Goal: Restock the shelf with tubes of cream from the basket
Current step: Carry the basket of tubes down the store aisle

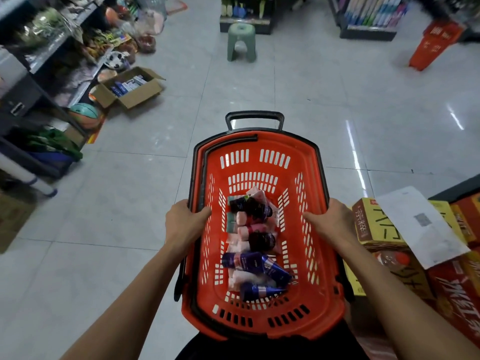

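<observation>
Holding position in a shop aisle: one orange perforated plastic shopping basket [262, 157] with black rim and black pull handle at its far end, carried in front of the person above the pale grey tiled floor [259, 84].

Left hand [185, 220]: fingers wrapped over the basket's left rim, thumb lying inside the wall.
Right hand [331, 219]: clasping the right rim, thumb pointing inward along the inner wall.

Contents: a loose heap of cream tubes [253, 245] lying on the basket floor, in dark purple, blue-violet and pale pink, some in clear wrapping; the exact count cannot be told. All tubes lie inside the basket, none touched by either hand.

Surroundings, left: dark metal shelving [39, 81] crowded with mixed goods, balls stacked along its foot; an open brown cardboard box [135, 92] of small blue and white cartons on the floor just beside it.
Surroundings, far: a small green plastic stool [241, 42] standing mid-aisle; a second orange basket [436, 45], blurred, tilted near shelves of blue and white packs [374, 14].
Surroundings, right: stacked yellow and red printed cartons [374, 224] just beside the right forearm, a white paper sheet [418, 224] lying on top of them.
</observation>
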The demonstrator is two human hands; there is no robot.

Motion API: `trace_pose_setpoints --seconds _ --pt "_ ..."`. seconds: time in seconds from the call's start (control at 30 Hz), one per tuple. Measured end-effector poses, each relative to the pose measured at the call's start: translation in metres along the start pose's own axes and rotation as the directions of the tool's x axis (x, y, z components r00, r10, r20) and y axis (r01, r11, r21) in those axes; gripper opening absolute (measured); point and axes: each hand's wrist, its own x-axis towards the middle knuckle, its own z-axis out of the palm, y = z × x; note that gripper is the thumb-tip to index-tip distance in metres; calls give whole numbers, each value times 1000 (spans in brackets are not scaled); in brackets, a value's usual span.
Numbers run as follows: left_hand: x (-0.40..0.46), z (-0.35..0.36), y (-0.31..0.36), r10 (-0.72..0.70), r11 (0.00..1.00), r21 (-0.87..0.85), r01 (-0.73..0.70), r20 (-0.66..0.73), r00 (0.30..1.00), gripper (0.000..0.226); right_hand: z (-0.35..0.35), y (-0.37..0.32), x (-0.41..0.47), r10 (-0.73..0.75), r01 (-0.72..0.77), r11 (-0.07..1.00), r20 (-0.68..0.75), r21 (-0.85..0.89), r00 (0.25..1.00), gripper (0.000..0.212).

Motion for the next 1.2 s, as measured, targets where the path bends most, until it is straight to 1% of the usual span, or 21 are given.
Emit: trace_pose_setpoints --seconds 0.2,0.37,0.5,0.67,0.8,0.93,1.03,1.2 --pt "49 32 40 4 999 47 -5 11 1000 48 -9 4 58 23 -23 1000 25 10 999 58" --pt "103 70 89 3 997 79 -3 -1 1000 50 -23 4 137 15 -17 998 41 62 999 59" --pt "141 107 135 -6 997 81 6 -12 1000 52 -48 2 210 0 -3 997 41 77 999 59" --pt "183 152 191 4 997 79 0 -55 998 54 -88 -3 292 -40 39 999 31 21 999 48" --pt "210 172 224 41 996 77 -38 -34 999 56 -104 -5 335 -48 45 997 39 61 998 48" --pt "244 187 251 51 991 127 -46 -39 998 49 -111 -11 378 -34 25 993 75 113 997 49" --pt "272 196 268 56 987 153 -47 -49 997 46 -113 -23 410 -27 17 992 77 126 997 48" --pt "336 207 290 35 993 118 -29 -49 998 46 -111 -48 464 1 -10 990 65 140 998 48"
